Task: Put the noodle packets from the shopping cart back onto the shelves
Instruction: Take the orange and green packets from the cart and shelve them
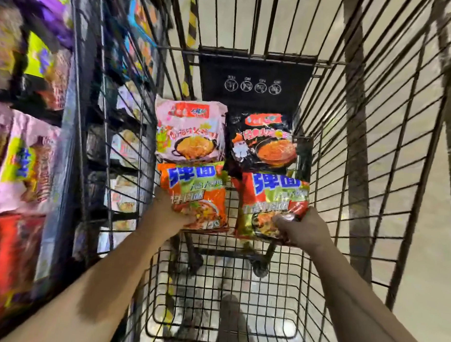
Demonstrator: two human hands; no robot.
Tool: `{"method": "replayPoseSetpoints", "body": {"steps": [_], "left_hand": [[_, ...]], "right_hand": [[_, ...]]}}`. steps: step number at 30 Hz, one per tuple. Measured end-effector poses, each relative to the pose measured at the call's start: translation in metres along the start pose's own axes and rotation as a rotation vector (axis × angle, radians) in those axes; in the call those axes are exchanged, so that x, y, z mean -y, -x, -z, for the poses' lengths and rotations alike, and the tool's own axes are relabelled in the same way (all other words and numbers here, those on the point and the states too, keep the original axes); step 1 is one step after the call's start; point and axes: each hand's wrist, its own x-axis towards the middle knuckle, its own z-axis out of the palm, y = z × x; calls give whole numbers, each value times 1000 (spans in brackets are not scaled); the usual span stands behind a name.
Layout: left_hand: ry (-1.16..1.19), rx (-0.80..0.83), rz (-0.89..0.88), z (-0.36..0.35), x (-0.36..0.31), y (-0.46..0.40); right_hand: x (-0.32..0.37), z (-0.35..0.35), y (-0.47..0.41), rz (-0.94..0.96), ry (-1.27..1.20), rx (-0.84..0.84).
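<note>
Inside the shopping cart (354,159) lie 4 noodle packets. The left hand (168,212) grasps the orange packet (194,192) at 7 o'clock; the right hand (302,228) grasps the red packet (270,201) at 5. The pink packet (189,130) sits at 11, the black packet (261,141) at 1. The shelves (20,127) stand at 9 o'clock.

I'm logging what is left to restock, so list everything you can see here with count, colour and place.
orange noodle packet: one, orange with blue lettering, near left in the cart, held by the left hand
red noodle packet: one, red and green with blue lettering, near right, held by the right hand
pink noodle packet: one, pink, far left in the cart
black noodle packet: one, black, far right in the cart
shopping cart: one, dark wire
shelves: left of the cart, blurred packets in purple, pink and red, count unclear
left hand: grip on orange packet
right hand: grip on red packet
</note>
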Motion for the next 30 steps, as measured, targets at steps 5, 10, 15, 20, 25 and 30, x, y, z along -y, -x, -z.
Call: {"method": "replayPoseSetpoints", "body": {"steps": [5,10,15,20,25,30], "left_hand": [[7,-75,-54,-1,-6,12],[39,-23,-81,-1,-2,7],[116,-50,-110,-4,4,13],[157,-25,-130,-3,7,29],[213,-25,-170,15,3,55],[278,-19,-232,48,1,89]], "right_hand": [[8,-9,12,-12,50,-136],[14,-9,10,-60,-41,-136],[10,-12,10,-35,-102,-14],[16,-12,32,89,-100,-42],[25,4,64,188,-18,-99],[45,38,107,245,-45,-157]]}}
